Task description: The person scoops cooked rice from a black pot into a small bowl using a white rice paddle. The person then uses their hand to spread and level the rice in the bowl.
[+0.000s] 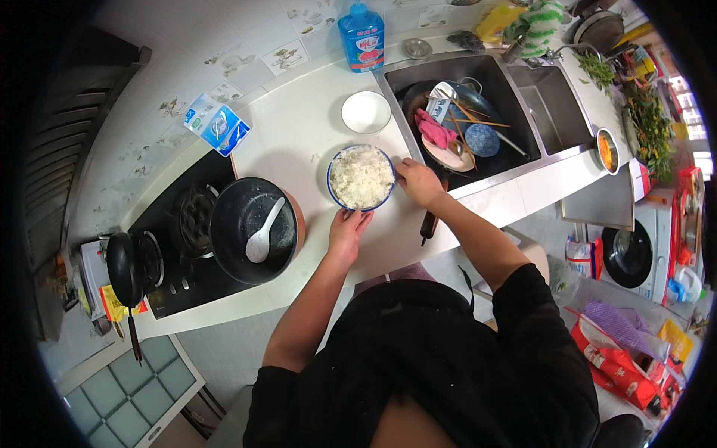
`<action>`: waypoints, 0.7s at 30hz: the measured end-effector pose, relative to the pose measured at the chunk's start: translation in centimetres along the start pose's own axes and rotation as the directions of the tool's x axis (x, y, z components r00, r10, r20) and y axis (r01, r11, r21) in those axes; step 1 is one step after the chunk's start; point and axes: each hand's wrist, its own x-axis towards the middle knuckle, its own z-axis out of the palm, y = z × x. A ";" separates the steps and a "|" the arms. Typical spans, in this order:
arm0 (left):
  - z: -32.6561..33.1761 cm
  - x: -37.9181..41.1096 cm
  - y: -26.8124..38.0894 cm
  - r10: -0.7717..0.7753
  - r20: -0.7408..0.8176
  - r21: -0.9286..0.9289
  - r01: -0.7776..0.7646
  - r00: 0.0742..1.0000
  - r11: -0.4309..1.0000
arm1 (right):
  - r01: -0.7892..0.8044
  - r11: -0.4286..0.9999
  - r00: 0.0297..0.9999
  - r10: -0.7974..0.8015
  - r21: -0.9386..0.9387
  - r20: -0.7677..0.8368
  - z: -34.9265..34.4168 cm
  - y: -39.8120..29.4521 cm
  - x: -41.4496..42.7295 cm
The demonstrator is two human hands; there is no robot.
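A blue-rimmed bowl heaped with cooked white rice (pixel 361 177) is on or just above the white countertop in front of me; I cannot tell which. My left hand (pixel 345 234) grips its near edge with the fingers. On the bowl's right side, my right hand (pixel 420 182) has its fingertips at the rim. Just beyond the rice stands a white bowl (pixel 366 112) with nothing in it. To the left is a deep black pot (pixel 229 224), partly over the hob, with a white rice paddle (pixel 265 232) lying inside, grains stuck to it.
A double sink (pixel 532 151) at the right holds a wok, dishes, chopsticks and a pink cloth (pixel 434 130). A dark handle (pixel 429 225) juts over the counter's front edge. Blue detergent bottle (pixel 362 42) and blue-white packet (pixel 217 124) stand by the wall. A small frying pan (pixel 124 269) sits far left.
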 end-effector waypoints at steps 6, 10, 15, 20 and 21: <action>0.5 -0.4 0.1 -0.016 -0.024 -0.128 0.013 1.000 0.992 | 0.004 0.896 0.987 0.069 0.444 -0.147 -3.9 -1.5 0.8; 0.0 -0.8 0.3 -0.062 0.014 -0.098 0.063 0.998 0.993 | 0.086 0.812 0.992 -0.017 0.578 -0.123 -6.6 -5.6 0.8; -0.9 -1.5 -0.1 -0.076 0.030 -0.076 0.078 0.997 0.994 | 0.125 0.847 0.991 -0.077 0.518 -0.113 -5.7 -5.6 2.0; 0.3 -1.2 -0.2 -0.071 0.047 -0.062 0.074 0.996 0.995 | 0.035 0.783 0.999 -0.002 0.621 -0.054 -5.6 -5.6 2.2; 0.5 -1.1 -0.3 -0.079 0.032 -0.067 0.081 0.996 0.994 | 0.029 0.782 0.998 0.010 0.623 -0.058 -5.8 -5.6 2.4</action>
